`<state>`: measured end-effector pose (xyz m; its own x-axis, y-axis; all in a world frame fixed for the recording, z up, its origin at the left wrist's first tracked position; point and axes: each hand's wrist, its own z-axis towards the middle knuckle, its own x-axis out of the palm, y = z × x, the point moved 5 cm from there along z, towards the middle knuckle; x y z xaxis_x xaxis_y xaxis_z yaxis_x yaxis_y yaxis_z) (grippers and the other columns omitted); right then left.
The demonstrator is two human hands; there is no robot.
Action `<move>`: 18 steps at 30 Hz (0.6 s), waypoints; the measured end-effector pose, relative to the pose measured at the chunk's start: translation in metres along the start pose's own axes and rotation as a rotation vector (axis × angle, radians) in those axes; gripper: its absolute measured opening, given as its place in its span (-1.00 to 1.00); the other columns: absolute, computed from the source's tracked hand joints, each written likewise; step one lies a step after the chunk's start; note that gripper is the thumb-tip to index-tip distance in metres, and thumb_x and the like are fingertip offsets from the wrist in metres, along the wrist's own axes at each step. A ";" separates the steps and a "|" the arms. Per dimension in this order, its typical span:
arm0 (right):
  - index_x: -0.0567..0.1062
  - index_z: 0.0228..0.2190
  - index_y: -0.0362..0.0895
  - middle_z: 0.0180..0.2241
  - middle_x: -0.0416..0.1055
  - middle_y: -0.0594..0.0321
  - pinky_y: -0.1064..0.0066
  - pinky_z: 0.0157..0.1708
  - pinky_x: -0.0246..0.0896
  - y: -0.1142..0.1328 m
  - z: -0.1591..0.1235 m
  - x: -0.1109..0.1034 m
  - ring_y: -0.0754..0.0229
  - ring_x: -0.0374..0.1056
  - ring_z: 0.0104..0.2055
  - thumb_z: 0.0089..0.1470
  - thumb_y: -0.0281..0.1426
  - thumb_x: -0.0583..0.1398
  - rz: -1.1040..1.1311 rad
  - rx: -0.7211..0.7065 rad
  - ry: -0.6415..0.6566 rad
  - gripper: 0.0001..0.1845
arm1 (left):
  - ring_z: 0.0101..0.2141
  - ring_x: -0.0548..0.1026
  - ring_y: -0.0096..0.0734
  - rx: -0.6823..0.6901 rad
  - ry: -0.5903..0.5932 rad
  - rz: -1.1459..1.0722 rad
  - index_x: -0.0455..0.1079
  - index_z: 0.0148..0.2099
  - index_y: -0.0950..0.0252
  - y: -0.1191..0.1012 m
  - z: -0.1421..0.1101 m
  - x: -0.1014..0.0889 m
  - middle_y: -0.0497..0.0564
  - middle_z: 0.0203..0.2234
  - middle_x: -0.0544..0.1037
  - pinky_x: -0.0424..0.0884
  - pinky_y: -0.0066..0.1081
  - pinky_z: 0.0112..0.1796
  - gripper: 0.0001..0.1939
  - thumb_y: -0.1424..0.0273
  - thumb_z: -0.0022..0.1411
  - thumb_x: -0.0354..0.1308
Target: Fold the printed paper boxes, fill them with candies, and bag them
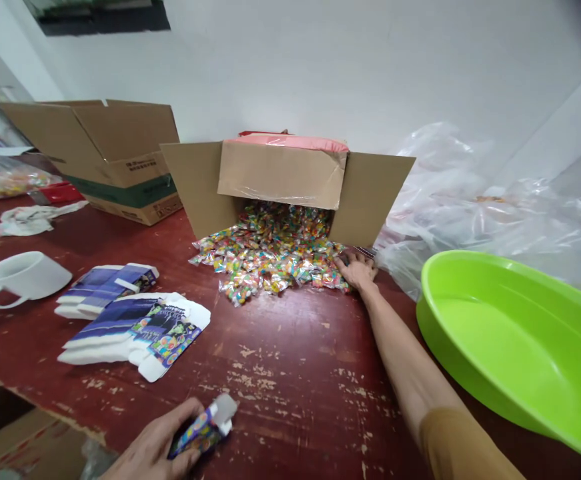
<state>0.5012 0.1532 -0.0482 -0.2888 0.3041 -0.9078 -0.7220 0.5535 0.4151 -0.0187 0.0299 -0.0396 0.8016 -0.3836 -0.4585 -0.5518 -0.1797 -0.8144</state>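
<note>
My left hand (pixel 157 443) is closed around a small printed carton (pixel 203 430), dark blue and purple with colourful pictures. The carton tilts up to the right, and its pale end faces away from the hand. My right hand (pixel 357 270) reaches to the right edge of a heap of small clear candy packets (pixel 280 257), its fingers apart and resting by a dark, shiny item that I cannot make out. The packets, filled with multicoloured sweets, spill from a cardboard box (pixel 283 173) lying on its side with its flaps spread.
Flattened printed cartons (pixel 115 333) lie in stacks on the left of the worn red table (pixel 280 353), near a white mug (pixel 27 277). Behind stands another cardboard box (pixel 120 167). A large green basin (pixel 510 333) and clear plastic bags (pixel 450 200) occupy the right.
</note>
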 end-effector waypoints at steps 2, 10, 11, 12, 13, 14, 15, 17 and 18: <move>0.39 0.14 -0.03 0.22 0.24 0.01 -0.14 0.14 -0.09 0.006 -0.020 0.004 -0.26 0.08 0.21 0.21 -0.02 0.02 -0.001 -0.042 -0.014 -0.41 | -0.01 0.50 0.08 -0.100 -0.046 -0.137 0.49 -0.01 0.16 -0.007 -0.003 0.006 0.10 -0.17 0.61 0.49 -0.21 -0.10 -0.32 0.01 -0.20 0.40; 0.45 0.02 -0.11 0.12 0.37 0.06 0.15 0.08 -0.02 0.048 -0.115 0.022 -0.01 0.18 0.12 0.23 -0.37 0.03 0.117 -0.236 -0.024 -0.63 | -0.37 0.56 -0.33 -0.065 0.214 -0.638 0.27 -0.01 0.26 -0.053 0.003 0.060 0.07 -0.30 0.60 0.44 -0.38 -0.28 -0.47 0.23 0.02 0.35; 0.49 -0.04 -0.08 0.11 0.38 0.11 0.17 0.07 -0.02 0.052 -0.124 0.022 0.01 0.18 0.12 0.24 -0.36 0.03 0.137 -0.261 -0.016 -0.67 | -0.37 0.57 -0.32 -0.048 0.201 -0.650 0.26 -0.02 0.26 -0.055 0.004 0.062 0.06 -0.31 0.60 0.45 -0.36 -0.27 -0.49 0.26 0.02 0.34; 0.52 -0.10 -0.04 0.11 0.38 0.15 0.17 0.07 -0.03 0.057 -0.133 0.021 0.02 0.17 0.12 0.25 -0.34 0.04 0.151 -0.287 -0.008 -0.70 | -0.38 0.57 -0.33 -0.034 0.193 -0.654 0.26 -0.03 0.27 -0.057 0.005 0.064 0.05 -0.33 0.60 0.45 -0.36 -0.27 -0.51 0.29 0.02 0.32; 0.55 -0.15 -0.01 0.11 0.38 0.18 0.17 0.07 -0.04 0.060 -0.140 0.019 0.03 0.16 0.12 0.25 -0.31 0.05 0.169 -0.308 -0.004 -0.72 | -0.42 0.56 -0.35 -0.024 0.188 -0.653 0.26 -0.04 0.28 -0.059 0.006 0.066 0.03 -0.36 0.59 0.45 -0.37 -0.30 -0.53 0.33 0.01 0.30; 0.57 -0.20 0.00 0.09 0.39 0.20 0.15 0.07 -0.04 0.061 -0.146 0.017 0.02 0.16 0.11 0.25 -0.27 0.07 0.211 -0.315 -0.011 -0.73 | -0.46 0.54 -0.38 -0.021 0.184 -0.648 0.25 -0.06 0.28 -0.060 0.006 0.068 0.01 -0.39 0.58 0.43 -0.40 -0.36 -0.56 0.36 0.00 0.27; 0.58 -0.24 0.01 0.05 0.42 0.19 0.13 0.06 -0.04 0.061 -0.150 0.013 0.01 0.16 0.09 0.23 -0.23 0.09 0.271 -0.308 -0.027 -0.74 | -0.51 0.51 -0.41 -0.024 0.180 -0.641 0.24 -0.07 0.28 -0.062 0.005 0.070 -0.01 -0.43 0.57 0.40 -0.42 -0.41 -0.57 0.40 -0.02 0.24; 0.59 -0.32 -0.02 -0.08 0.45 0.14 0.13 0.02 0.01 0.057 -0.153 0.004 0.00 0.20 0.00 0.20 -0.17 0.11 0.417 -0.273 -0.066 -0.70 | -0.58 0.46 -0.46 -0.029 0.176 -0.628 0.23 -0.11 0.28 -0.064 0.003 0.075 -0.05 -0.48 0.54 0.35 -0.47 -0.49 -0.60 0.43 -0.05 0.18; 0.58 -0.34 -0.05 -0.15 0.46 0.12 0.15 -0.01 0.05 0.056 -0.153 0.000 0.01 0.23 -0.05 0.19 -0.14 0.10 0.487 -0.256 -0.079 -0.66 | -0.60 0.44 -0.48 -0.024 0.175 -0.619 0.23 -0.12 0.28 -0.066 0.001 0.077 -0.07 -0.50 0.53 0.33 -0.48 -0.51 -0.61 0.44 -0.06 0.17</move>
<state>0.3650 0.0651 -0.0338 -0.5866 0.5403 -0.6034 -0.6496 0.1311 0.7489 0.0797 0.0134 -0.0214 0.9251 -0.3442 0.1605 -0.0056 -0.4350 -0.9004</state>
